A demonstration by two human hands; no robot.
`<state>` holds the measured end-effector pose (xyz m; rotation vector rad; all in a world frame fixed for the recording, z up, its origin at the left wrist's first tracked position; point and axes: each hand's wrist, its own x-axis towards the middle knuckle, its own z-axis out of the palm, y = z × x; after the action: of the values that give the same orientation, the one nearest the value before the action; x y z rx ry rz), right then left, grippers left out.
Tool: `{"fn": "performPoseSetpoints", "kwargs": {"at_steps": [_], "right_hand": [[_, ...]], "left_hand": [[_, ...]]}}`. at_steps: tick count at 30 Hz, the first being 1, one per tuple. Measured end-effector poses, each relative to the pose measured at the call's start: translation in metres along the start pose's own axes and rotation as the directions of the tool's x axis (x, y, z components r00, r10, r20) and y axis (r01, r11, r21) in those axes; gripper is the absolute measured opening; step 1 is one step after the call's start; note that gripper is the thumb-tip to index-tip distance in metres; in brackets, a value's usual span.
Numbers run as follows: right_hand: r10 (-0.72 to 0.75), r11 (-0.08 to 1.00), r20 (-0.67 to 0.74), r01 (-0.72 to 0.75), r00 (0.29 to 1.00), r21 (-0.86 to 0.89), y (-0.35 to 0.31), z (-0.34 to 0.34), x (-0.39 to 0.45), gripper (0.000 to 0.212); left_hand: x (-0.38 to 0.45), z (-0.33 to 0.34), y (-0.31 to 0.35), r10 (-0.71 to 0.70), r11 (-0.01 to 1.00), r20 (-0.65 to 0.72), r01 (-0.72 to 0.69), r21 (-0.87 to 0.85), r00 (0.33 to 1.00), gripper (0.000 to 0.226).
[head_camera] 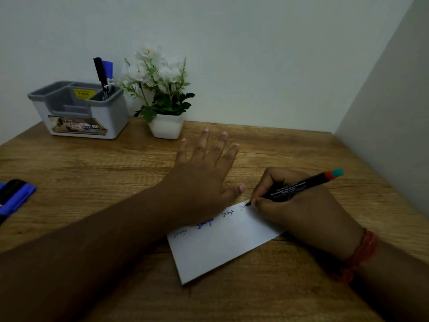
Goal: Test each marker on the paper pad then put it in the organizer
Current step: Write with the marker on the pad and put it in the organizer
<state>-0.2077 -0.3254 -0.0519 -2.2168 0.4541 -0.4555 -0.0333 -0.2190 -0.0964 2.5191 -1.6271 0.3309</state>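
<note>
We see the right hand with its fingers curled tight around a black marker, whose tip touches the far right corner of the pad, at the end of a partly written red word. The marker's far end, orange and teal, tilts up to the right; small print runs along its barrel, too fine for us to read. The left hand lies flat with fingers straight and spread, its heel on the pad's far edge and the fingertips reaching out over the wooden surface. That hand covers part of the pad, so the top of the blue word is hidden; three more handwritten words run along the same edge, faint and small. The pad lies at a slant near the front of the surface, between the two forearms. At the back left stands the grey and white organizer, with a black marker and a blue one upright in its rear right compartment; their lower parts are hidden by the wall. Its labels are blurred. Just to its right is a white pot of white flowers. At the left edge, blue and black markers are cut off by the frame, so we cannot count them. A red thread band circles the right wrist.
</note>
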Motion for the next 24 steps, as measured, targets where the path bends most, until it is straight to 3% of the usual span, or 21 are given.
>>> {"fn": "performPoseSetpoints", "kwargs": {"at_steps": [24], "right_hand": [[0.059, 0.998, -0.011, -0.059, 0.998, 0.029, 0.0029, -0.0035, 0.0027, 0.009]], "left_hand": [[-0.0004, -0.002, 0.0006, 0.001, 1.0, 0.01, -0.001, -0.003, 1.0, 0.083]]}}
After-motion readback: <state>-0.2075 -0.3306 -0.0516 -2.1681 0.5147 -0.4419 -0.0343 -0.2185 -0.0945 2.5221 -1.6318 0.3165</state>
